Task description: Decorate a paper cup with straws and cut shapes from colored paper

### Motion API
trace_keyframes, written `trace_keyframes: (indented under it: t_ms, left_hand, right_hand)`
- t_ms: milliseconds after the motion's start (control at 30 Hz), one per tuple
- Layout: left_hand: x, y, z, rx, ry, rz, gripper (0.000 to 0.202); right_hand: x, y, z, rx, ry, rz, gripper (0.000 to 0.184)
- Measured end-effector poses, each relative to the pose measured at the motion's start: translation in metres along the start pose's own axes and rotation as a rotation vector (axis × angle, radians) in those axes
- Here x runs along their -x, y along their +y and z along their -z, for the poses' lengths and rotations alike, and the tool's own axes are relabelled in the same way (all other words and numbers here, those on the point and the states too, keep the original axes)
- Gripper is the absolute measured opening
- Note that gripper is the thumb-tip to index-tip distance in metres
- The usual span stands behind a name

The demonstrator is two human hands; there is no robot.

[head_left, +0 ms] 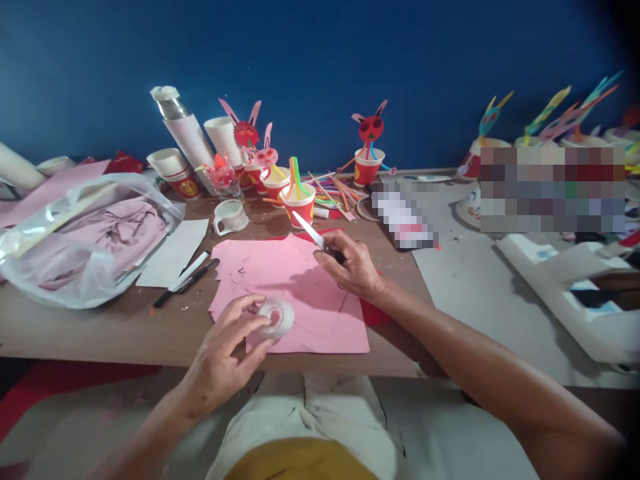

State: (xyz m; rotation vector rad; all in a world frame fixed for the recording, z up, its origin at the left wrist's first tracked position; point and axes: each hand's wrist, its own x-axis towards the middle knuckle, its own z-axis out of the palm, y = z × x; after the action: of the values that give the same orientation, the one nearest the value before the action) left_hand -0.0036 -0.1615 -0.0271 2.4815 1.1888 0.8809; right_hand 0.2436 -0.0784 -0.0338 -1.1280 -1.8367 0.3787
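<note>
My left hand (227,350) holds a roll of clear tape (277,318) by its edge, fingers and thumb curled round it. The roll is over the near part of a pink paper sheet (320,330), whose left edge is cut unevenly. My right hand (353,265) is closed round the dark handles of a pair of scissors (307,228). Their pale blades lie together and point up and left; the handles are mostly hidden in my fingers. Some red paper (375,310) shows from under the pink sheet.
Behind the sheet stand a paper cup with colored pipe cleaners (299,203), a white mug (231,217) and paper-cup rabbit figures (367,163). At left are a plastic bag of pink material (95,247), a white card (175,253) and a black pen (185,283). White foam (555,300) lies at right.
</note>
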Motion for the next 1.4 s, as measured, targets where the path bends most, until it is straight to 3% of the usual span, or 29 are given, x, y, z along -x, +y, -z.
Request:
trace_keyframes:
  t_ms: [267, 567, 1400]
  left_hand:
    - [-0.036, 0.013, -0.020, 0.096, -0.142, -0.087, 0.023]
    - [-0.055, 0.010, -0.029, 0.050, -0.289, -0.213, 0.021]
    - [-0.049, 0.005, -0.036, 0.054, -0.281, -0.167, 0.022]
  right_hand:
    - [-0.004, 0.002, 0.004, 0.023, -0.013, -0.034, 0.021]
    - [-0.007, 0.004, 0.007, 0.020, -0.051, -0.061, 0.021]
    - [-0.009, 0.010, 0.005, 0.096, -0.102, -0.065, 0.026]
